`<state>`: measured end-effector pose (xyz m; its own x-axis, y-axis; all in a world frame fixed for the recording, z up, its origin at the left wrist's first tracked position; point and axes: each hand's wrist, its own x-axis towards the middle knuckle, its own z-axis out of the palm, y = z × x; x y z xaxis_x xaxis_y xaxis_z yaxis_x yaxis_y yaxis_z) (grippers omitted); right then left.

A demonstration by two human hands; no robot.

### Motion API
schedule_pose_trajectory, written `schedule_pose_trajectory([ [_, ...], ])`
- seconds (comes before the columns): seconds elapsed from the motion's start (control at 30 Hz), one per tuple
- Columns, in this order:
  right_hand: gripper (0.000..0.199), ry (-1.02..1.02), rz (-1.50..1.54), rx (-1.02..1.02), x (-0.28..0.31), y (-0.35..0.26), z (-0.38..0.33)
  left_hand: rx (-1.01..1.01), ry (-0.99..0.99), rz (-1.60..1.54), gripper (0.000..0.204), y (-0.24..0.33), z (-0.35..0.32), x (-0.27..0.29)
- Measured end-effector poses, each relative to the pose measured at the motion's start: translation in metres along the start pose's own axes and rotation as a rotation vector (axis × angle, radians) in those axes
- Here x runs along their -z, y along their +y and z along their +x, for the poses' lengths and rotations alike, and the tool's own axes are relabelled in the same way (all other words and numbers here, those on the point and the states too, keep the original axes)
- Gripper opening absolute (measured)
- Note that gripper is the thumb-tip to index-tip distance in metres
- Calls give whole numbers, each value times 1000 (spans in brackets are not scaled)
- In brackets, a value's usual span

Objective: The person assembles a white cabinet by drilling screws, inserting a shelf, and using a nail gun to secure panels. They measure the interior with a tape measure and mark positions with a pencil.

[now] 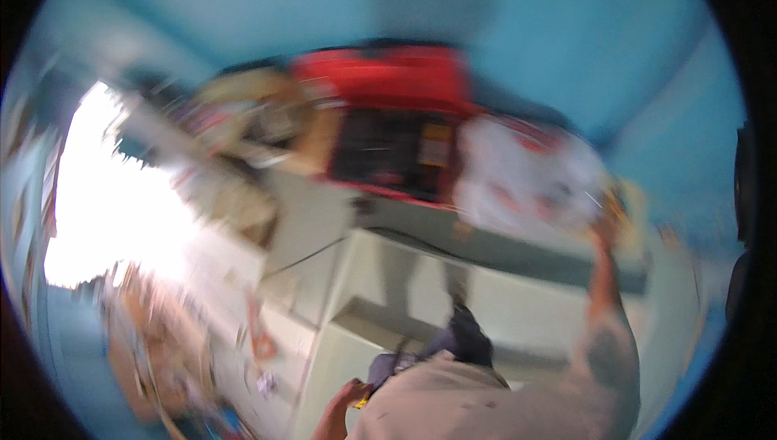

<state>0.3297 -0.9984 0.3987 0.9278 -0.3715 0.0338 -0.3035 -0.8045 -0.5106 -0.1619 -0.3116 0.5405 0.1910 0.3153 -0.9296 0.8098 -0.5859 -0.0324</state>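
Observation:
The whole picture is smeared by motion. Low in the view, close to my body, my left hand (351,394) is curled around a small yellow and dark thing (362,401) whose kind I cannot make out. Stretched far out to the right, my right hand (604,228) is at a yellowish item (622,204) beside a white plastic bag (530,177) with red marks. Blur hides its fingers, so I cannot see whether it grips anything. Left of the bag lies a red case (384,76), its lid up and its dark inside showing.
Blue walls (550,51) rise behind. Cardboard boxes (251,209) and mixed items stand left of the case. Bright light fills a doorway (113,205) at the left. A black cable (312,255) crosses the pale floor, near a pale step (356,250). An orange tool-like thing (261,339) lies lower left.

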Motion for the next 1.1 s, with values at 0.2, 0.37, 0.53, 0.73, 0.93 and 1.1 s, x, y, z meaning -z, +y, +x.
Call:
schedule_pose_trajectory([
  [0.2, 30, 112, -183, 96, -2, -22, -21, -126, -13, -54, 69, -11, -9, -16],
  [0.37, 25, -66, -128, 107, -38, -90, -114, -74, 81, -406, 71, -33, 36, -120],
  [0.53, 22, -566, -169, 29, -122, -128, -238, -126, 206, -566, 77, -53, 48, -146],
  [0.73, 19, -854, 118, 661, -269, -320, -370, -201, 324, -1026, 72, -132, 48, -215],
  [0.93, 10, -1406, 367, 608, -161, -515, -567, -118, 520, -1952, 35, -231, -63, -295],
  [1.1, 11, -1739, 224, 683, -96, -496, -782, -364, 464, -2716, 43, -309, -101, -383],
])
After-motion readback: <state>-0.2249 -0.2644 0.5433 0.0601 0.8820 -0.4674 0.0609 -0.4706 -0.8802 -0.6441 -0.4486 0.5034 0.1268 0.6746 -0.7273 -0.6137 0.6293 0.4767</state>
